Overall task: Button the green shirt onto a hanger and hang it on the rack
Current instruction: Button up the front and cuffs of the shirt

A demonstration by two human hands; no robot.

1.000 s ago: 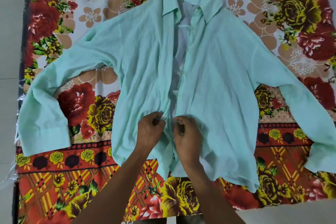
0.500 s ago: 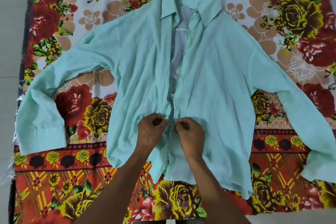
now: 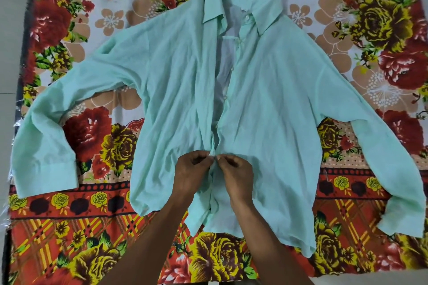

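Note:
A pale green long-sleeved shirt (image 3: 266,104) lies front up on a flowered sheet, sleeves spread to both sides, collar at the far end. Its front stands open from the collar down to my hands, with small white buttons along the right edge. My left hand (image 3: 192,173) pinches the left front edge low on the shirt. My right hand (image 3: 236,176) pinches the right front edge against it, fingertips of both hands touching at the placket. Something pale shows inside the open front near the collar; I cannot tell what it is. No rack is in view.
The flowered sheet (image 3: 69,227), red, yellow and orange, covers a flat surface. Grey floor (image 3: 9,53) shows along the left side, and a pale strip at the bottom right corner.
Both hands stay pinched together on the lower placket; they have shifted slightly up the shirt's front. The lower hem has bunched and drawn in a little.

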